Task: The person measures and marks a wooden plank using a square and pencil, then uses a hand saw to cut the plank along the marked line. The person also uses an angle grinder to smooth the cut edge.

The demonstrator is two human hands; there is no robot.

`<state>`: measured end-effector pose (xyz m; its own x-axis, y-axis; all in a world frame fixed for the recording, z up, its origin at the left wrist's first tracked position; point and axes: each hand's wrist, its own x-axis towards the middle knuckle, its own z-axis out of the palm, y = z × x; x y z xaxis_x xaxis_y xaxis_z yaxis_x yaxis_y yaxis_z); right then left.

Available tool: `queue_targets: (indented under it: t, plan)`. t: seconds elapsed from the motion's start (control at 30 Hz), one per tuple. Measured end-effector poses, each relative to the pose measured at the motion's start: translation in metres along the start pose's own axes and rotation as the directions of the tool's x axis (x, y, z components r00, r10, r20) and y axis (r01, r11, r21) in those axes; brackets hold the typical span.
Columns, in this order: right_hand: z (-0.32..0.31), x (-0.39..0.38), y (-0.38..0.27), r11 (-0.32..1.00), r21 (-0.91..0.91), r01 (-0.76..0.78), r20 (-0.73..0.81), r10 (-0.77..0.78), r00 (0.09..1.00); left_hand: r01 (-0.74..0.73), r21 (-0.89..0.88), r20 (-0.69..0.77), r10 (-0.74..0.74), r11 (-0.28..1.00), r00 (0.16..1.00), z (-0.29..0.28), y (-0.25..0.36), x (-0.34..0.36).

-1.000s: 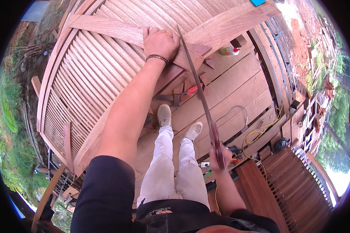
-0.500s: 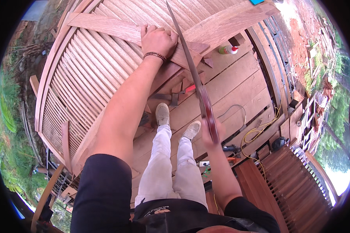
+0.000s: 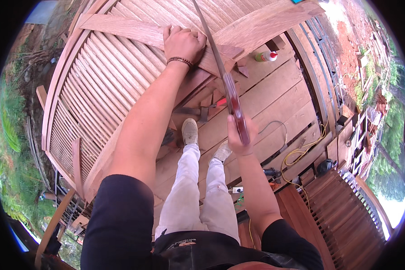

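A slatted wooden panel [image 3: 108,85] bears a plank [image 3: 121,28] laid across it. Over the plank's end slants a handsaw [image 3: 216,53], its handle grasped by the right hand [image 3: 251,135]. The left hand [image 3: 184,45] lies on the plank, fingers bent; whether they grip, I cannot tell.

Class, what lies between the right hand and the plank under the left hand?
In the head view, the handsaw: its reddish-brown handle fills most of the stretch between the right hand and the plank. Floorboards show lower down.
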<state>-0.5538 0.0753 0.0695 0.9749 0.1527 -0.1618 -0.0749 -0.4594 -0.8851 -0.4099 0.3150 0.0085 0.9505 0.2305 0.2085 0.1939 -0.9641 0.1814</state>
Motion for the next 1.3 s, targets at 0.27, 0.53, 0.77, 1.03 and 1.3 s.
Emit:
queue_targets:
  t: [0.27,0.53,0.77,1.03,1.3]
  plan:
    - [-0.066,-0.141,0.018,0.99,-0.026,0.142,-0.059,-0.143,0.988,0.035,0.019,0.087,-0.037,0.999,0.996,-0.006,-0.006,0.003]
    - [-0.022,-0.063,0.01,0.999,-0.044,-0.006,0.017,0.007,1.0,0.045,0.022,0.112,-0.047,0.999,0.993,0.004,-0.009,-0.007]
    - [-0.043,-0.095,0.039,0.967,-0.18,0.178,0.051,-0.171,0.984,0.013,-0.045,0.052,-0.011,0.999,0.999,-0.001,-0.006,-0.01]
    - [-0.053,-0.124,0.026,0.993,-0.06,0.098,-0.03,-0.1,0.995,0.049,-0.01,0.036,-0.049,0.999,0.998,-0.001,-0.012,-0.002]
    - [-0.007,-0.022,0.019,0.991,-0.071,0.11,-0.011,-0.111,0.994,0.034,-0.037,-0.024,-0.034,0.999,0.999,0.002,-0.002,-0.004]
